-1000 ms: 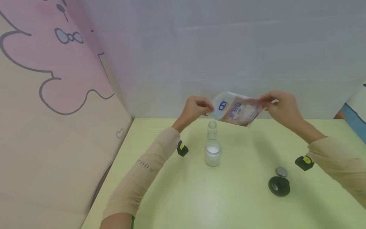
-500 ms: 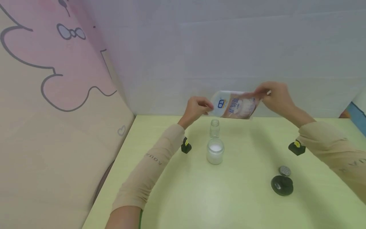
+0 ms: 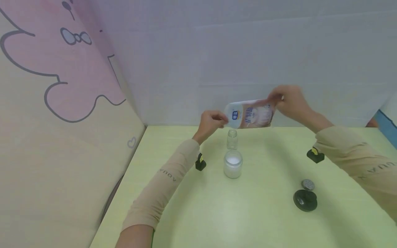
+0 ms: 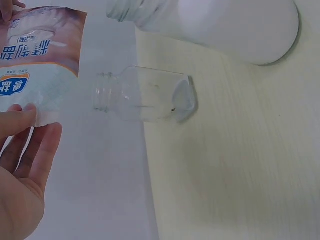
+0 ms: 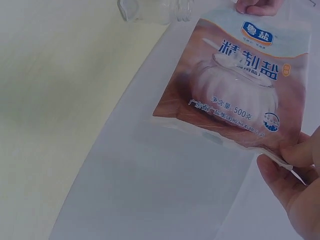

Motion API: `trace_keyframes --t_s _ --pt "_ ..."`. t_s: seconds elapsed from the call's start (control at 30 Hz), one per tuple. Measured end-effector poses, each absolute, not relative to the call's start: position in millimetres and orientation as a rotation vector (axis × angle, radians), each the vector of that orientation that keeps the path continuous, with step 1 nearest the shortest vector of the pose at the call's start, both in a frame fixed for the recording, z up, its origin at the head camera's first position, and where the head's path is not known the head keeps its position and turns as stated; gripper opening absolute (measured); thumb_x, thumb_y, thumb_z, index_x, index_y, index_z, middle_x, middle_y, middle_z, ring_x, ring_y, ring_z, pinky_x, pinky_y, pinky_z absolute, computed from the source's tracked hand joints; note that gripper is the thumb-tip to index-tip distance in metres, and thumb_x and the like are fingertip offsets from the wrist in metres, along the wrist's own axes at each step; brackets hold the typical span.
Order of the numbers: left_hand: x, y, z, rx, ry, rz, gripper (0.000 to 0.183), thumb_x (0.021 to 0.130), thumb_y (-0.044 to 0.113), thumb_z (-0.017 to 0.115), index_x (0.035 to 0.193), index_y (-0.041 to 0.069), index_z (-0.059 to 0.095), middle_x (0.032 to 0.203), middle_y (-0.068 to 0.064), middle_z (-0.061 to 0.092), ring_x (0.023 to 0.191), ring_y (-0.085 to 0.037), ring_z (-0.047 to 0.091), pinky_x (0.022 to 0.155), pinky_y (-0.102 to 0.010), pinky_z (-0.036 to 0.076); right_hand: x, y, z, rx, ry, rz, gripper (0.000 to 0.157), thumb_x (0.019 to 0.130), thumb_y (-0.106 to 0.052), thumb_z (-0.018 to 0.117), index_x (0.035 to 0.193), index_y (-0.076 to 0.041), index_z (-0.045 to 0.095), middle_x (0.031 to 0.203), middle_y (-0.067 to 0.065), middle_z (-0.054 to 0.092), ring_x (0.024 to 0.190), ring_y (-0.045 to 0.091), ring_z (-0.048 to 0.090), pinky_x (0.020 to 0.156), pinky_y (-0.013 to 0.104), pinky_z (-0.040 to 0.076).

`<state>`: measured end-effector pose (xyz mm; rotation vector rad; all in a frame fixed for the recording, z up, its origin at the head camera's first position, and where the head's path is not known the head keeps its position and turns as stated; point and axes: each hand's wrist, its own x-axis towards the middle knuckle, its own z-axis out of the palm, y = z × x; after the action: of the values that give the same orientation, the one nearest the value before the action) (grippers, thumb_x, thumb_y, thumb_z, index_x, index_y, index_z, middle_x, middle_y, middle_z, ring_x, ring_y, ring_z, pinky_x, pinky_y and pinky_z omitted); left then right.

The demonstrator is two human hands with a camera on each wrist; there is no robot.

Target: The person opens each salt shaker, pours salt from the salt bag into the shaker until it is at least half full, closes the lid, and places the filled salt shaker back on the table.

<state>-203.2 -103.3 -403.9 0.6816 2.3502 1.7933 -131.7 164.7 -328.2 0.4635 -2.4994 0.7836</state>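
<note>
A printed salt bag [image 3: 249, 114] is stretched sideways in the air above the back of the table, its lettering facing me. My left hand [image 3: 211, 124] pinches the pale blue end between thumb and fingers. At the brown end, my right hand [image 3: 289, 101] pinches a corner; the right wrist view shows thumb and fingers on that edge of the bag [image 5: 235, 95]. Below the bag stands a small clear glass bottle [image 4: 150, 95] with a bare mouth. In front of it is a wider glass jar [image 3: 233, 165] holding white contents, also without a lid.
At the right lie a round grey perforated lid [image 3: 308, 184] and a glossy black lid [image 3: 305, 200], side by side on the pale yellow table [image 3: 217, 213]. A white-grey sheet [image 3: 248, 51] hangs behind the table, and a panel with a pink cartoon [image 3: 77, 82] stands at the left.
The salt bag has gone from slanting down to the right to nearly level. My right hand has moved up and left; my left hand has shifted only slightly, keeping its pinch.
</note>
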Motion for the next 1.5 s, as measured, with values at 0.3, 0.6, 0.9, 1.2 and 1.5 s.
trace_keyframes --t_s 0.3,0.6,0.9,1.2,1.5 --pt "-203.1 -109.7 -420.1 0.649 2.333 1.831 0.005 0.079 -0.006 0.068 0.083 -0.003 0.07 0.088 -0.012 0.07 0.078 -0.02 0.068 0.067 -0.029 0.058 -136.0 154.0 -325.6 0.519 -2.532 0.783 0.019 0.073 0.019 0.059 0.083 0.006 0.069 0.085 0.021 0.067 0.08 0.036 0.06 0.075 0.051 0.051" --pt "-200.0 -112.9 -425.3 0.618 2.315 1.879 0.005 0.078 -0.007 0.068 0.082 -0.005 0.07 0.09 -0.013 0.07 0.08 -0.021 0.067 0.069 -0.03 0.058 -137.7 146.0 -321.7 0.571 -2.544 0.713 0.015 0.075 0.016 0.062 0.082 0.005 0.069 0.08 0.017 0.066 0.076 0.032 0.06 0.071 0.047 0.052" --pt "-199.9 -115.8 -431.1 0.587 2.319 1.875 0.006 0.078 -0.006 0.069 0.083 -0.004 0.07 0.094 -0.013 0.069 0.083 -0.021 0.067 0.07 -0.029 0.058 -138.3 140.0 -318.3 0.617 -2.523 0.655 0.019 0.07 0.019 0.058 0.079 0.006 0.069 0.077 0.017 0.065 0.074 0.032 0.059 0.07 0.046 0.052" --pt "-199.2 -116.4 -432.0 0.585 2.313 1.87 0.005 0.079 -0.005 0.069 0.083 -0.003 0.07 0.094 -0.012 0.07 0.086 -0.022 0.068 0.07 -0.03 0.058 -137.1 137.6 -316.6 0.619 -2.535 0.644 0.019 0.072 0.018 0.058 0.08 0.005 0.069 0.078 0.016 0.064 0.075 0.031 0.058 0.069 0.044 0.051" --pt "-198.5 -115.7 -432.5 0.584 2.291 1.874 0.006 0.079 -0.006 0.069 0.085 -0.004 0.07 0.096 -0.013 0.07 0.087 -0.022 0.068 0.071 -0.03 0.058 -135.4 135.3 -314.2 0.597 -2.559 0.639 0.015 0.076 0.016 0.06 0.083 0.005 0.07 0.081 0.017 0.065 0.077 0.032 0.058 0.07 0.044 0.051"
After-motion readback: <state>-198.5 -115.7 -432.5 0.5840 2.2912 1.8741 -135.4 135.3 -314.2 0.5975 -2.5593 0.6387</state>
